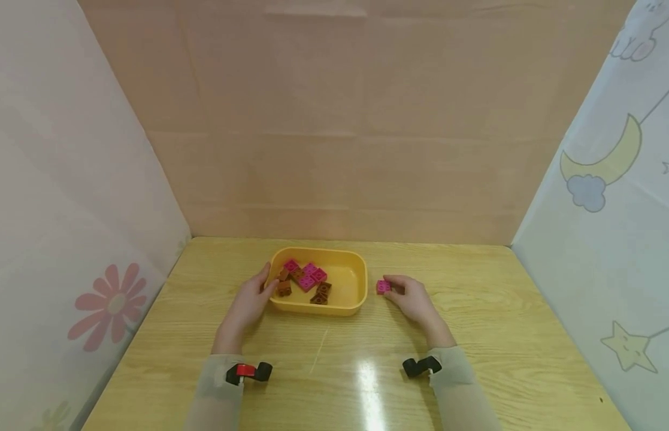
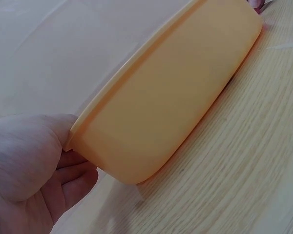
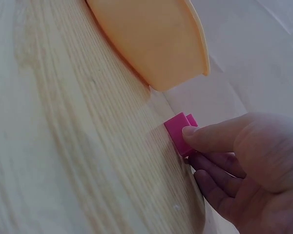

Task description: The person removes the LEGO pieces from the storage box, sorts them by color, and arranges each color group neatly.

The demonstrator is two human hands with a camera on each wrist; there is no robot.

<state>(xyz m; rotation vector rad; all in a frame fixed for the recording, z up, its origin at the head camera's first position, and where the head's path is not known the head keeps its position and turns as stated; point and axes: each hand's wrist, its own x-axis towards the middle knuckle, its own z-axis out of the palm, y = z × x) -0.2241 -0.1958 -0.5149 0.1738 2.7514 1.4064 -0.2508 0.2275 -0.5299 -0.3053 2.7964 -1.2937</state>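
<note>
A yellow plastic tub point(image 1: 347, 284) stands on the table, with several pink building bricks point(image 1: 307, 281) and several brown building bricks point(image 1: 284, 288) lying loose in its left and middle parts. My left hand point(image 1: 250, 299) grips the tub's left end; in the left wrist view the thumb lies over the rim and the fingers curl beneath it. To the right of the tub, my right hand point(image 1: 415, 299) pinches one pink brick point(image 3: 178, 131) between thumb and fingers, low at the table surface. Studs show on the brick's top in the head view.
The wooden table point(image 1: 334, 371) has a back edge against a tan paper wall point(image 1: 334, 149). Patterned white panels stand at the left point(image 1: 70, 179) and right point(image 1: 609, 257). Each wrist carries a black camera mount point(image 1: 422, 366).
</note>
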